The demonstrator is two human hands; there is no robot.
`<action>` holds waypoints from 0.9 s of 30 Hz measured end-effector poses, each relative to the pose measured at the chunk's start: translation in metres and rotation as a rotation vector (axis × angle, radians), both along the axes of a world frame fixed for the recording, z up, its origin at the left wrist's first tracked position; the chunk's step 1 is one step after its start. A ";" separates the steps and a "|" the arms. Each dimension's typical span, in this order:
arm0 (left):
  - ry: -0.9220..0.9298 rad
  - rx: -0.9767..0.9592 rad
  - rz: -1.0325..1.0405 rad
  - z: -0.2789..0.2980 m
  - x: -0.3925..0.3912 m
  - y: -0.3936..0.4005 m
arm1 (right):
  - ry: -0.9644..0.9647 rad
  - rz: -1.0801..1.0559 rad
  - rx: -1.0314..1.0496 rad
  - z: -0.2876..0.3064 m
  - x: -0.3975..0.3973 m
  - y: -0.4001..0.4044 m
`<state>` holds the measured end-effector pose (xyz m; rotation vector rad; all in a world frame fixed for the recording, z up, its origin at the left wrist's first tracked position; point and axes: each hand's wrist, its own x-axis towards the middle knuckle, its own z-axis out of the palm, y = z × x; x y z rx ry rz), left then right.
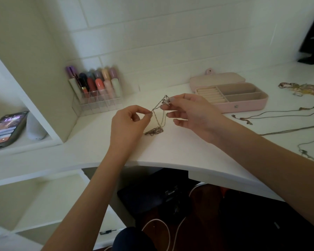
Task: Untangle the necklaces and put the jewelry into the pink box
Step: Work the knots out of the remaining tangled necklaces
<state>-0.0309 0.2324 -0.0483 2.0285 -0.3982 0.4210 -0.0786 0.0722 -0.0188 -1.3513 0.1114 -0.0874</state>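
Note:
A thin tangled silver necklace hangs between my hands above the white desk. Its lower end lies bunched on the desk surface. My left hand pinches a strand of the chain between thumb and forefinger. My right hand pinches the pendant end higher up, with its other fingers spread. The pink box stands open behind my right hand, its lid laid back, its ring rolls and compartments showing no jewelry. Other necklaces lie stretched out on the desk at the right.
A clear organiser with lipsticks stands at the back left corner. A phone and a small white object sit on a shelf at the left. A patterned cloth strip lies far right. A black object stands at the top right.

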 end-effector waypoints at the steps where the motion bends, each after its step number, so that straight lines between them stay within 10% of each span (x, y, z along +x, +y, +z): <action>1: 0.011 -0.010 -0.004 0.000 0.000 0.000 | 0.000 -0.001 0.014 0.000 0.000 0.000; 14: 0.147 -0.197 -0.240 0.008 -0.005 0.000 | -0.039 0.036 0.000 0.001 0.001 0.000; 27: 0.344 -0.346 -0.471 0.011 -0.010 -0.004 | -0.509 -0.068 -0.873 0.000 0.002 -0.002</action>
